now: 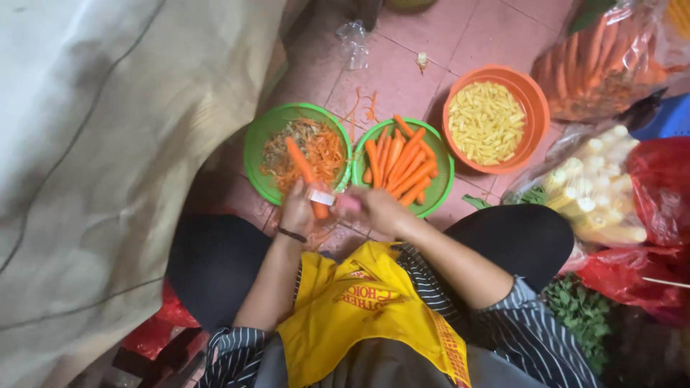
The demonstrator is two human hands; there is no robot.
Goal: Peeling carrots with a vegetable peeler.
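While the left hand (298, 208) grips a long orange carrot (305, 174) over the green plastic basket of peelings (257, 144), the right hand (377, 208) closes round a pink-handled peeler (338, 201); light, even strokes away from the fingers would serve best.

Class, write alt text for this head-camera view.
Seen from above, a seated person's left hand holds a carrot over a green basket of peelings, the right hand beside it; another basket holds peeled carrots.

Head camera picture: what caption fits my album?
Left hand holds a carrot over a green basket; right hand peels it.
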